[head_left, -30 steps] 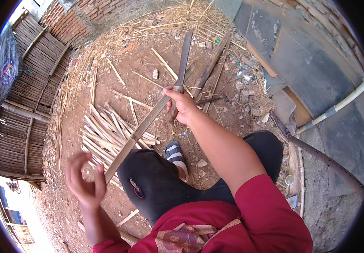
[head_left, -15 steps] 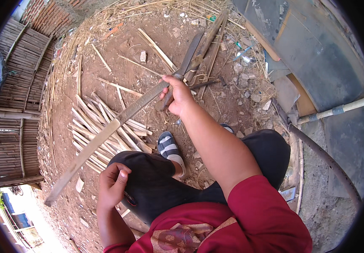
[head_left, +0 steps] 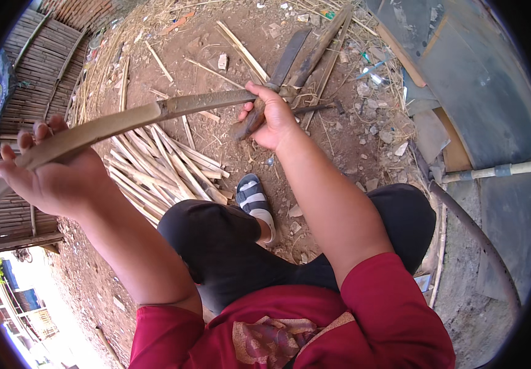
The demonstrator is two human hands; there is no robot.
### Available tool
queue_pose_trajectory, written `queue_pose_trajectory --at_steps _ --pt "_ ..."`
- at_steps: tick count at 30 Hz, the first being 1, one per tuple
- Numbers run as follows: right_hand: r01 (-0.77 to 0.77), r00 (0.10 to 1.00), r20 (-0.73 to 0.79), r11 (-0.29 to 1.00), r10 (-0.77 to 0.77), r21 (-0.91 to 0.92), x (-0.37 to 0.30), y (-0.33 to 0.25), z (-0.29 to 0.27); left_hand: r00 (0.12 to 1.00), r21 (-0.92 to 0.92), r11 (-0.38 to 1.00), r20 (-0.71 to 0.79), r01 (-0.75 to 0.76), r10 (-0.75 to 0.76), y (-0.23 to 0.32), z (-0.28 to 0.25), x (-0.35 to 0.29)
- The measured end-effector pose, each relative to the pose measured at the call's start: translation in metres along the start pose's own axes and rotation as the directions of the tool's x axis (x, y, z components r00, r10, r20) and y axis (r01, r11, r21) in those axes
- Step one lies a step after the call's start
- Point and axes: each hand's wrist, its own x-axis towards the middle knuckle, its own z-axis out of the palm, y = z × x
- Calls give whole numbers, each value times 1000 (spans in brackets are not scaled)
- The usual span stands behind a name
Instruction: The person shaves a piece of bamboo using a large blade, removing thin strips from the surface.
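Observation:
A long split bamboo strip (head_left: 115, 123) spans the space from my right hand toward the left edge. My left hand (head_left: 72, 175) holds it, palm up, the strip lying across the palm with fingertips curling up behind. My right hand (head_left: 271, 117) is closed around the wooden handle of a machete (head_left: 291, 55), and its thumb and fingers also pinch the strip's near end. The dark blade points away from me beside a rough piece of wood (head_left: 321, 49) on the ground. The strip's far left end runs out at the dark rim.
A pile of split bamboo sticks (head_left: 161, 169) lies left of my sandalled foot (head_left: 253, 194). Dark sheets (head_left: 462, 80) lean at the right, near a curved dark pole (head_left: 477, 227). A bamboo-slat wall (head_left: 44, 67) stands at the left. Rubble and straw litter the dirt.
My left hand has risen from beside my knee to the left and taken hold of the strip. The strip's left part has swung upward. My right hand keeps its grip.

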Motion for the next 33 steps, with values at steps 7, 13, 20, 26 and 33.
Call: queue_pose_trajectory --at_steps 7,13,20,26,33 --pt "-155 987 -70 962 143 -225 7 -7 -102 965 39 978 161 205 -208 -26 36 5" --pt "-310 861 -508 828 36 -467 18 0 -189 963 153 969 156 195 -218 -78 19 -22" --pt "-282 823 -524 644 -219 -711 22 20 -171 947 89 945 37 314 -318 -113 -4 -36" --pt "-187 880 -364 483 -304 -856 9 24 -137 915 -12 917 65 399 -397 -131 -8 -42" --pt "-50 893 -142 218 -427 -975 9 9 -131 919 49 925 103 377 -380 -115 5 -41"
